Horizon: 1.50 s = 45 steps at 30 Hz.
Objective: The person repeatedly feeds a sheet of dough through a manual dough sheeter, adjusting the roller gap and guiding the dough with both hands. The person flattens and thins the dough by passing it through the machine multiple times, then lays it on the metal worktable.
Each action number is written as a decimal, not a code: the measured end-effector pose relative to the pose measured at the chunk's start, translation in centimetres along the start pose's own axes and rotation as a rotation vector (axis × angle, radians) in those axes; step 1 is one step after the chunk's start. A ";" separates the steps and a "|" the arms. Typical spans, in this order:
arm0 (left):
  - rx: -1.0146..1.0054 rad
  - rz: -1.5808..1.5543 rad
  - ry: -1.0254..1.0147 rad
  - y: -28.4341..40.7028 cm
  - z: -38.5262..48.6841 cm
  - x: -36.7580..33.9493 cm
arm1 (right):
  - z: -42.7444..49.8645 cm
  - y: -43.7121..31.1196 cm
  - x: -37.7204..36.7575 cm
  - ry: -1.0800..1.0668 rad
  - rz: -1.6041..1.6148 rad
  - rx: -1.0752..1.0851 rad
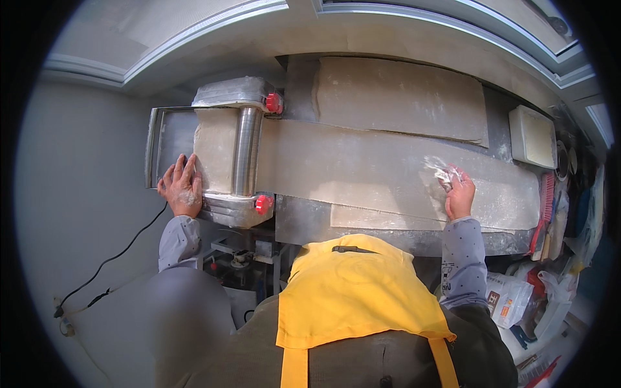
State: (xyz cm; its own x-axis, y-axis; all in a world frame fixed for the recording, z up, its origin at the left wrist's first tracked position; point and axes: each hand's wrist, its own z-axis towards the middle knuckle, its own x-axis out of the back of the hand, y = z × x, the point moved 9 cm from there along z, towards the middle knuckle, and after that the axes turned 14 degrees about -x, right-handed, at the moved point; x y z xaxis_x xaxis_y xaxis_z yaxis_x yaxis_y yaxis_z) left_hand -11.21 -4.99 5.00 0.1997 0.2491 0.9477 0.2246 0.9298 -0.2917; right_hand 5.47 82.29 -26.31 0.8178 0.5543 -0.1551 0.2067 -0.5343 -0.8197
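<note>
A dough sheeter with a steel roller [246, 150] stands at the left. Its feed tray [175, 131] carries the end of a dough sheet [216, 150]. My left hand [182, 189] rests flat with fingers spread, fingertips at the dough's left edge. From the roller, a long floured dough sheet [359, 157] stretches right across the steel work surface [301, 218]. Above its right part, my right hand [459, 194] has curled fingers around loose white flour [436, 167]; some flour is blurred in the air just beyond the fingertips.
Another dough sheet [402, 97] lies along the back. A white plastic tub [533, 136] and a red-bristled brush [547, 199] sit at the right end. Red knobs [263, 204] stick out from the sheeter. A black cable [121, 257] hangs at left; plastic bags [509, 296] lie lower right.
</note>
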 end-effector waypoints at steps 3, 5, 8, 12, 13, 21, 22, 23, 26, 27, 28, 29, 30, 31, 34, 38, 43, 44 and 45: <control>-0.032 0.014 0.001 -0.1 0.0 -0.1 | -4.0 1.4 -5.9 -0.192 0.001 -0.047; -0.045 -0.006 0.016 -0.3 0.1 -0.2 | -7.0 -0.1 -3.7 0.045 0.019 -0.054; -0.064 -0.029 0.023 -0.2 0.1 -0.3 | -11.4 2.6 -6.1 0.041 -0.141 -0.031; -0.097 0.028 -0.014 0.2 0.1 -0.1 | -14.6 6.6 -7.0 -0.154 -0.197 -0.195; -0.107 0.003 -0.024 0.3 0.3 -0.1 | -15.3 5.9 -6.0 -0.176 -0.152 -0.169; -0.359 -0.147 0.031 1.9 1.9 0.8 | -20.9 8.7 -6.6 -0.008 -0.093 -0.058; -0.360 -0.139 0.032 2.0 1.9 0.9 | -21.3 8.4 -6.8 0.012 -0.080 -0.035; -0.366 -0.143 0.032 2.0 1.8 1.0 | -21.5 8.3 -8.1 -0.053 -0.042 -0.015; -0.364 -0.156 0.045 2.3 1.9 1.1 | -22.1 7.7 -9.7 -0.097 -0.227 -0.126; -0.371 -0.155 0.035 2.4 1.8 1.1 | -22.4 7.0 -9.9 -0.127 -0.274 -0.166; -0.374 -0.155 0.033 2.5 1.8 1.0 | -22.5 6.8 -10.0 -0.086 -0.328 -0.245; -0.385 -0.151 0.044 2.6 1.8 1.1 | -23.0 5.5 -12.1 -0.216 -0.461 -0.122; -0.378 -0.143 0.032 2.6 1.8 1.0 | -23.5 4.7 -14.5 -0.356 -0.560 -0.043; -0.379 -0.147 0.017 2.5 1.8 0.9 | -22.4 3.5 -13.2 -0.086 -0.227 -0.056; -0.364 -0.150 -0.018 2.4 1.9 0.5 | -21.8 4.6 -19.2 -0.292 -0.309 -0.185; -0.399 -0.160 0.010 2.6 1.7 0.8 | -18.5 -0.1 -18.7 -0.112 0.169 0.053; -0.406 -0.166 0.010 2.7 1.7 0.8 | -14.3 -1.8 -15.7 -0.173 -0.313 -0.055; -0.408 -0.171 0.014 2.7 1.7 0.8 | -13.3 -2.6 -13.9 -0.070 -0.244 -0.020; -0.409 -0.173 0.023 2.7 1.8 0.9 | -12.4 -3.2 -12.5 -0.006 -0.153 0.000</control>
State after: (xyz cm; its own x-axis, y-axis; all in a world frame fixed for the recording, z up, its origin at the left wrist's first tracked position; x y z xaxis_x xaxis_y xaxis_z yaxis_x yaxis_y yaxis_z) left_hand -12.13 -1.76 5.27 0.1459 0.0892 0.9853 0.6148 0.7721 -0.1609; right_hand 1.20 69.19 -14.90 0.7733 0.6332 -0.0321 0.3286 -0.4435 -0.8338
